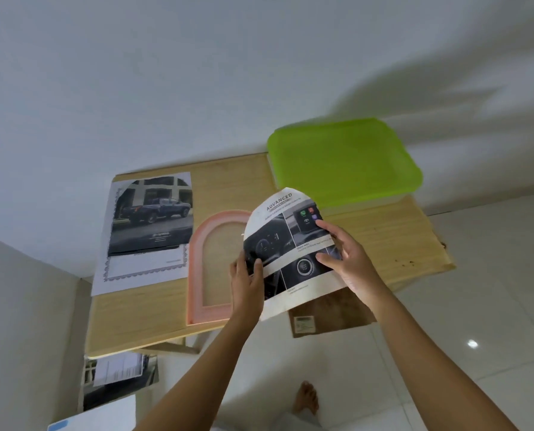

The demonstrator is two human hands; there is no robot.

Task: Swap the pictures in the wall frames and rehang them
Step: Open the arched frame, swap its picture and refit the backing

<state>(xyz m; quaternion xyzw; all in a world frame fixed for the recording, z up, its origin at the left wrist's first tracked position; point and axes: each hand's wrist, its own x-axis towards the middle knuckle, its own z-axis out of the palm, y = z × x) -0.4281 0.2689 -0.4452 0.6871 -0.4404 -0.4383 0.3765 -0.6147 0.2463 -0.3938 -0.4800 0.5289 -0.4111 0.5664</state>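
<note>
A glossy arch-cut print (285, 244) headed "ADVANCED", rounded at the top and square at the bottom, curls slightly between two bare hands above a pale wooden table (228, 178). Both forearms reach forward. The left hand (247, 284) grips the sheet's lower left edge with curled fingers. The right hand (349, 259) holds the right edge, its fingertips lying on the printed face. Beneath the sheet lies a pink arched frame (197, 275), flat and open, beside a brown backing board (331, 312). A truck picture (152, 216) rests at the left, and a translucent green plastic lid (343, 160) sits at the back.
</note>
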